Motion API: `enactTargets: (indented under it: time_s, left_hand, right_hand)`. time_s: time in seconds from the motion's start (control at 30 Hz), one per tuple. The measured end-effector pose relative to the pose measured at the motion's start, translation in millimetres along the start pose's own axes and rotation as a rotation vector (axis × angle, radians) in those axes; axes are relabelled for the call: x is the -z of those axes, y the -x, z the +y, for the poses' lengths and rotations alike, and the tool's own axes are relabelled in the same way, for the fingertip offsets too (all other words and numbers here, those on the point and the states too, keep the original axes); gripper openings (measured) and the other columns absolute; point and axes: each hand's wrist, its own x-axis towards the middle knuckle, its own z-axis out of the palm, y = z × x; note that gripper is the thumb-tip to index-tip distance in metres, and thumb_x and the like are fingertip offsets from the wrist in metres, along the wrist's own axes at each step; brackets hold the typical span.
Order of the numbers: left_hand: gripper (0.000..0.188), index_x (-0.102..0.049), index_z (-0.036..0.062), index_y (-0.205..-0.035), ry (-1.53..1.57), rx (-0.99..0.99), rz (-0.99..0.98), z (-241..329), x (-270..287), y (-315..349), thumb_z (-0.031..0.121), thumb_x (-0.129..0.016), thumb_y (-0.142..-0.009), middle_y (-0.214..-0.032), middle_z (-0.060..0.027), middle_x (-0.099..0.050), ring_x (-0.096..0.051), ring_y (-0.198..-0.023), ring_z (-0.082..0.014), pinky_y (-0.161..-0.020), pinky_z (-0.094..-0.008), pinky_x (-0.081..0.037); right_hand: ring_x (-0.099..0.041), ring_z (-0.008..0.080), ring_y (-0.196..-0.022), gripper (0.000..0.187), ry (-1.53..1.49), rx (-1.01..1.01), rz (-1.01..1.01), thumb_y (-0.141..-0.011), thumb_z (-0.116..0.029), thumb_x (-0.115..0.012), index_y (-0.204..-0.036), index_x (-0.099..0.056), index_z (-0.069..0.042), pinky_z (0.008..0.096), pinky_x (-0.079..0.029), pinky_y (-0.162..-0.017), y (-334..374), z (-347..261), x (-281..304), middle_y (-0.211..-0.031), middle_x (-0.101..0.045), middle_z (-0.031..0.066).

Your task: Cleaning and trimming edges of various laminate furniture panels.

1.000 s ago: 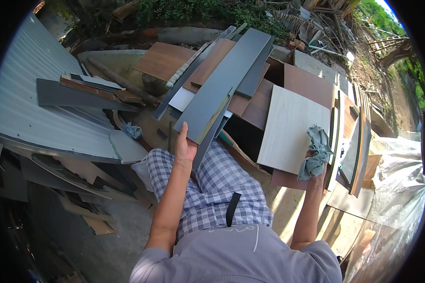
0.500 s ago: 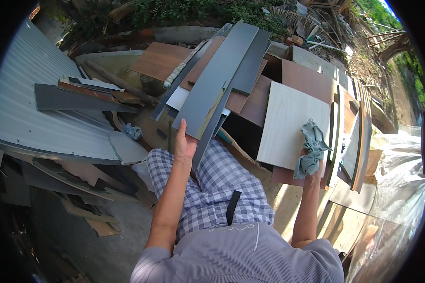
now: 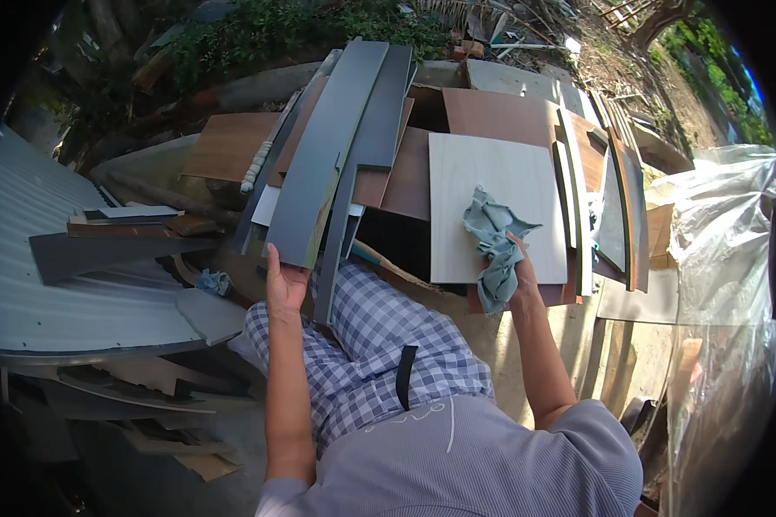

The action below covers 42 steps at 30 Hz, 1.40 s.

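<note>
My left hand [image 3: 286,284] grips the near end of a long dark grey board [image 3: 332,146], thumb on top and fingers underneath. The board slants away from me over a stack of other boards, and a yellowish patch runs along its right edge near my hand. A second dark grey board [image 3: 379,121] lies beside it on the right. In my right hand [image 3: 523,274] is a crumpled grey-green cloth [image 3: 495,241], its folds hanging past my fingers. The cloth is over a pale wood-grain panel [image 3: 457,172], and I cannot tell whether it touches the panel.
Brown panels [image 3: 500,112] lie beyond the pale one. Narrow boards [image 3: 625,207] stand on edge at the right, next to clear plastic sheeting [image 3: 724,233]. At the left, corrugated metal sheet [image 3: 86,302] carries offcuts and another crumpled cloth [image 3: 214,282]. A rope-wrapped stick [image 3: 259,164] rests by the stack.
The view has swung to the right, so the scene sits farther left. My right hand has drawn the cloth leftward across the pale panel. The left hand keeps its hold on the grey board.
</note>
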Motion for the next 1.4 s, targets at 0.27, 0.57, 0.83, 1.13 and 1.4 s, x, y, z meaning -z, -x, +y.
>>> enactTargets:
  time_s: [0.27, 0.57, 0.83, 1.13, 1.4]
  left_hand:
    - [0.063, -0.034, 0.0000, -0.126, -0.364, -0.430, 0.422, 42, -19, 58, 0.046, -0.054, -0.088, -0.115, -0.0159, -0.049, -0.052, -0.107, -0.0277, -0.093, -0.0390, -0.044]
    - [0.038, -0.042, 0.0026, -0.121, -0.639, -0.029, -0.081, -29, -125, 90, 0.031, -0.045, -0.095, -0.104, -0.0137, -0.056, -0.061, -0.091, -0.0241, -0.085, -0.0357, -0.049]
    - [0.029, -0.049, 0.0040, -0.113, -0.688, 0.313, -0.258, -75, -106, 104, 0.026, -0.047, -0.095, -0.103, -0.0113, -0.058, -0.062, -0.092, -0.0227, -0.084, -0.0339, -0.049]
    - [0.030, -0.051, 0.0039, -0.111, -0.691, 0.373, -0.207, -77, -92, 110, 0.028, -0.047, -0.095, -0.103, -0.0105, -0.059, -0.062, -0.092, -0.0224, -0.085, -0.0346, -0.049]
    - [0.035, -0.051, 0.0034, -0.112, -0.585, 0.406, -0.253, -95, -117, 80, 0.033, -0.048, -0.094, -0.104, -0.0111, -0.059, -0.061, -0.095, -0.0230, -0.087, -0.0351, -0.048]
  right_hand:
    - [-0.058, 0.0131, -0.060, 0.031, 0.587, 0.331, 0.147, -0.088, -0.032, -0.057, -0.091, -0.056, -0.001, 0.0265, -0.049, -0.053, 28, -38, 7, -0.073, -0.060, 0.0036]
    - [-0.061, 0.0354, -0.085, 0.032, 1.820, 0.835, 0.354, -0.082, -0.028, -0.055, -0.109, -0.059, -0.011, 0.0422, -0.045, -0.076, 48, -46, 48, -0.088, -0.064, 0.0176]
    - [-0.059, 0.0340, -0.100, 0.073, 2.016, 0.123, 0.897, -0.074, -0.068, -0.052, -0.121, -0.051, -0.012, 0.0447, -0.045, -0.085, 89, -133, 80, -0.106, -0.063, 0.0164]
    - [-0.064, 0.0297, -0.080, 0.056, 2.337, 0.463, 0.657, -0.076, -0.055, -0.059, -0.087, -0.064, -0.001, 0.0389, -0.048, -0.069, 85, -132, 110, -0.084, -0.066, 0.0161]
    - [-0.058, 0.0111, -0.071, 0.044, 0.978, 0.175, 0.088, -0.084, -0.038, -0.062, -0.103, -0.054, 0.001, 0.0243, -0.047, -0.062, 117, -66, 17, -0.084, -0.061, 0.0057]
